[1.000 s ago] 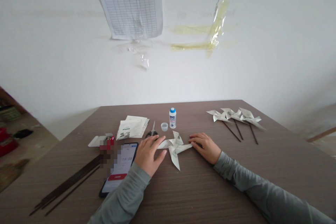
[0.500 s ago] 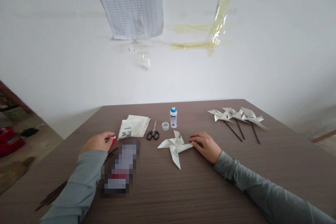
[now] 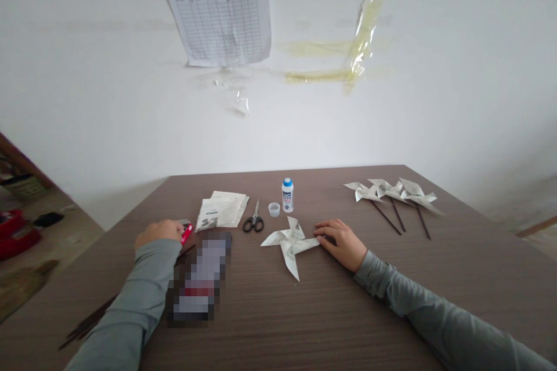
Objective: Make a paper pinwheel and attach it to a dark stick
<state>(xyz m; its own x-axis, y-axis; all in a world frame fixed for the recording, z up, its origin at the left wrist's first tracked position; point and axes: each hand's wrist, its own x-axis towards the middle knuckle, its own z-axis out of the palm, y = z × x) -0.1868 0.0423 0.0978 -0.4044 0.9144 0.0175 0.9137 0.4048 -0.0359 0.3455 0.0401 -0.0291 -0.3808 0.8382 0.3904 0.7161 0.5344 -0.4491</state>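
Observation:
A newspaper pinwheel (image 3: 290, 242) without a stick lies on the table before me. My right hand (image 3: 342, 243) rests beside it, fingers stretched out and open, with the tips at the end of its right blade. On the left, my left hand (image 3: 159, 234) is closed, palm down, at a small red packet (image 3: 187, 234). Its curled fingers hide what they hold, if anything. Dark thin sticks (image 3: 89, 324) lie partly beneath my left forearm. A blurred-out flat dark object (image 3: 202, 275) lies to the right of that arm.
Behind stand a white glue bottle (image 3: 288, 197) with a blue top and a clear cap (image 3: 274, 209). Black-handled scissors (image 3: 253, 221) lie by newspaper pieces (image 3: 221, 210). Several finished-looking pinwheels on sticks (image 3: 394, 190) lie at right. A white wall (image 3: 304, 133) borders the table's back.
My left hand has shifted slightly left with its fingers curling down, so more of the red packet shows. My right hand and the pinwheel have stayed in place.

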